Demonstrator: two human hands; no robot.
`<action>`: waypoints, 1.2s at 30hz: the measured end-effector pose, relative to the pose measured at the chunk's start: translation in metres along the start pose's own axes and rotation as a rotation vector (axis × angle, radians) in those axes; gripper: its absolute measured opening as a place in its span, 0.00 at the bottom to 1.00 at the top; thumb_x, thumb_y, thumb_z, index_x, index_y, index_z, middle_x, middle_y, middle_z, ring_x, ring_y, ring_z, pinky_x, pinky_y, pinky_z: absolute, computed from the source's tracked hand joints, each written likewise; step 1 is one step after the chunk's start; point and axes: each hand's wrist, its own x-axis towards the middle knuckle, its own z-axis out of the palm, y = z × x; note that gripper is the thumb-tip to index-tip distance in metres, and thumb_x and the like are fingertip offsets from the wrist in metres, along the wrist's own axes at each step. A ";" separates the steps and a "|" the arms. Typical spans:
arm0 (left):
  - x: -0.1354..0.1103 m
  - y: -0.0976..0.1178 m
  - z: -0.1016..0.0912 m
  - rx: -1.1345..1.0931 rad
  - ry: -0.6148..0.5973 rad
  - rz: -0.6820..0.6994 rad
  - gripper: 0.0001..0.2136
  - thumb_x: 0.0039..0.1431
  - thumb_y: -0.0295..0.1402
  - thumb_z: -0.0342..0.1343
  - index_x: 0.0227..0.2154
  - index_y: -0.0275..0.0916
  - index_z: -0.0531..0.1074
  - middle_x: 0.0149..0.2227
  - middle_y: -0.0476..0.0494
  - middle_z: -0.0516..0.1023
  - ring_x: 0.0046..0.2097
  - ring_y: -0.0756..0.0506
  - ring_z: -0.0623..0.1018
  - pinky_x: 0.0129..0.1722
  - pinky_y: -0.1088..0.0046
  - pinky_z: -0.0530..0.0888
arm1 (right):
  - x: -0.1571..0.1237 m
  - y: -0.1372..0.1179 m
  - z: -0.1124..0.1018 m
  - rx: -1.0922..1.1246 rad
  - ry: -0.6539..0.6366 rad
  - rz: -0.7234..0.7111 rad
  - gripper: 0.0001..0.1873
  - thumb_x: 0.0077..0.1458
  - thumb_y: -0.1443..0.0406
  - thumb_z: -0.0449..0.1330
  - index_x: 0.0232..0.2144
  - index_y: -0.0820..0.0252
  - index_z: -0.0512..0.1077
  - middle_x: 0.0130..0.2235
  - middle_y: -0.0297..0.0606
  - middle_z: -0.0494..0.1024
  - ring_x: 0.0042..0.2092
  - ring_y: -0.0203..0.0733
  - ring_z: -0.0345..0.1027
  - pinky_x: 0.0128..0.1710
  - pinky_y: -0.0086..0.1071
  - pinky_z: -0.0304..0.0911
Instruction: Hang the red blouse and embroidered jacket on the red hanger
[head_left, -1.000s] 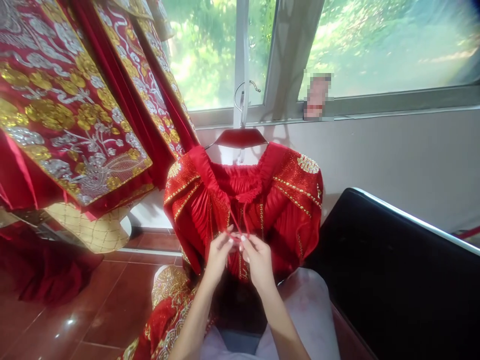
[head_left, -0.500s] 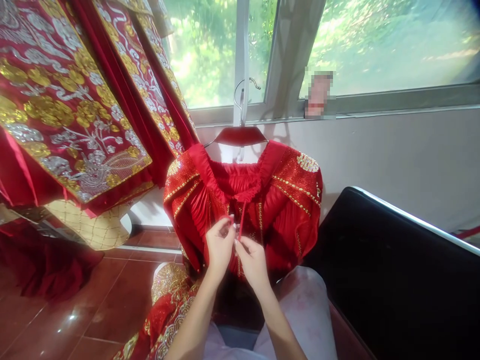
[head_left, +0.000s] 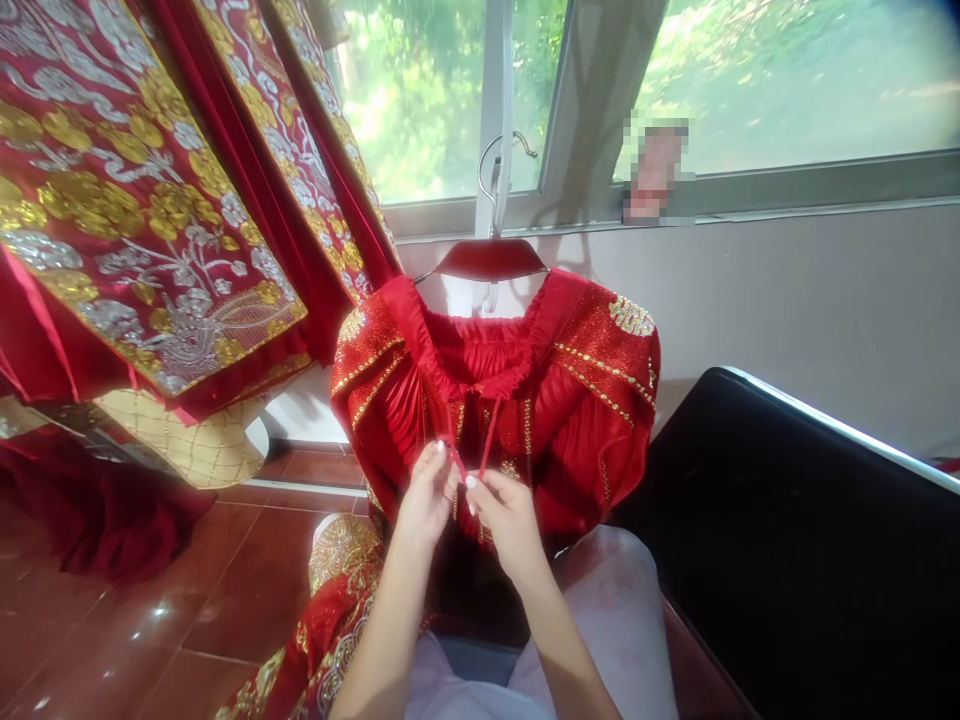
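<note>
You are pinching the red cord (head_left: pixel 483 450) with your left hand (head_left: pixel 427 497) and right hand (head_left: pixel 508 523) at centre frame, below the neckline of the gold-beaded red garment (head_left: pixel 592 400).

Pixelated object (head_left: pixel 655 170) on the sill (head_left: pixel 825 196), too blurred to name; black furniture (head_left: pixel 787 540) cut off at right
</note>
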 end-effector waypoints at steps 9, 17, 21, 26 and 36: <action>-0.023 0.053 -0.017 -0.308 -0.119 0.232 0.04 0.57 0.32 0.53 0.30 0.38 0.65 0.17 0.61 0.56 0.17 0.58 0.60 0.24 0.82 0.67 | -0.001 0.002 -0.012 0.121 0.003 0.094 0.18 0.50 0.52 0.63 0.26 0.63 0.75 0.18 0.29 0.62 0.20 0.28 0.46 0.19 0.26 0.42; -0.034 0.060 -0.018 1.029 0.408 0.786 0.11 0.51 0.38 0.60 0.37 0.39 0.75 0.44 0.41 0.76 0.48 0.42 0.74 0.54 0.63 0.68 | -0.006 -0.010 -0.015 -0.060 0.103 -0.014 0.14 0.52 0.56 0.61 0.27 0.62 0.76 0.21 0.32 0.68 0.23 0.32 0.56 0.24 0.27 0.54; -0.042 0.027 0.009 1.099 0.050 0.657 0.19 0.61 0.42 0.51 0.53 0.40 0.70 0.54 0.37 0.72 0.57 0.40 0.71 0.60 0.60 0.64 | -0.006 -0.015 -0.004 -0.151 0.017 -0.107 0.14 0.54 0.57 0.59 0.29 0.61 0.78 0.28 0.38 0.77 0.30 0.39 0.68 0.33 0.31 0.64; -0.036 0.005 0.033 1.164 -0.284 0.418 0.16 0.64 0.44 0.47 0.43 0.41 0.73 0.30 0.44 0.76 0.31 0.44 0.74 0.33 0.65 0.70 | -0.006 -0.020 -0.006 -0.241 0.019 -0.116 0.15 0.57 0.58 0.55 0.31 0.62 0.78 0.28 0.39 0.78 0.30 0.41 0.70 0.34 0.33 0.66; -0.009 0.063 0.019 1.207 -0.022 0.684 0.16 0.56 0.43 0.56 0.19 0.38 0.67 0.19 0.53 0.66 0.24 0.52 0.64 0.27 0.75 0.60 | 0.029 -0.046 -0.079 -0.223 0.241 -0.148 0.24 0.49 0.56 0.64 0.47 0.61 0.76 0.21 0.31 0.70 0.23 0.34 0.59 0.23 0.29 0.57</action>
